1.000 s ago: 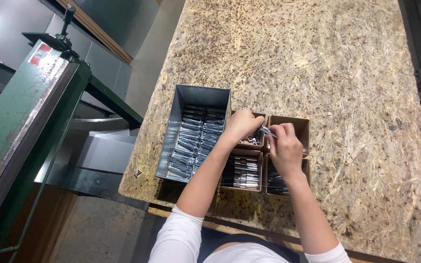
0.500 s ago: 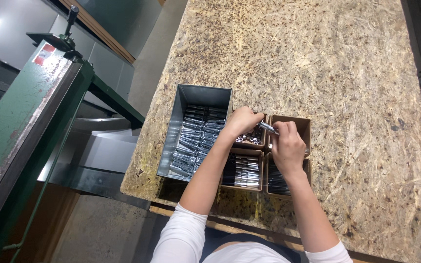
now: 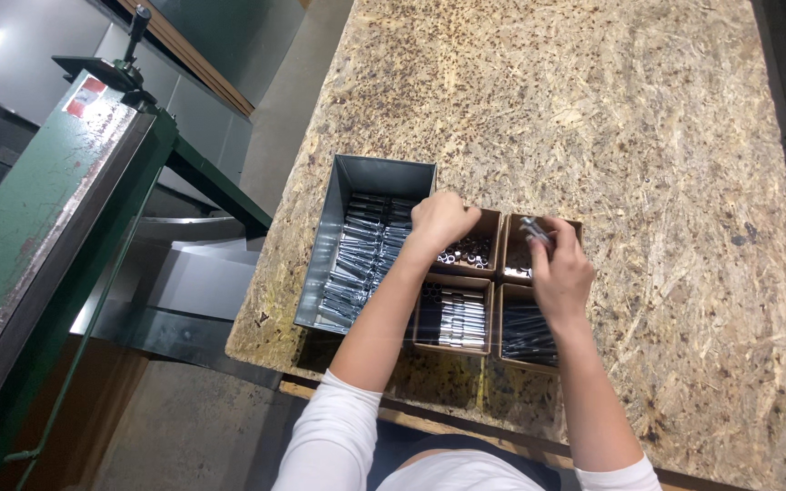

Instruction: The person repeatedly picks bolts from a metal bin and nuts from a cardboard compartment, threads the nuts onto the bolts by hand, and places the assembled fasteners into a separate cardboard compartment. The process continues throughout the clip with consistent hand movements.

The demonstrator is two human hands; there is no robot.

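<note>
Filling most of the view, a pale chipboard desk point(image 3: 593, 109) with a flecked, pressed-strand surface carries everything at its near left corner, while a large green-painted steel machine frame point(image 3: 38, 236) stands on the floor to the left, well apart from the hands. Next in size is an open grey sheet-metal bin point(image 3: 357, 238), packed with rows of small shiny metal sleeves, set just left of four small brown cardboard boxes grouped two by two. The near left cardboard box point(image 3: 452, 314) holds short silvery tubes laid in rows; the near right cardboard box point(image 3: 528, 335) holds darker rods; the far left cardboard box point(image 3: 473, 247) holds little tubes standing on end; the far right cardboard box point(image 3: 539, 238) is partly hidden. The left hand point(image 3: 441, 221) is curled into a loose fist over the seam between bin and far left box; whether it grips anything cannot be told. The right hand point(image 3: 561, 271) hovers above the far right box, fingers pinched on a small silvery metal piece point(image 3: 536, 232) at its fingertips.
</note>
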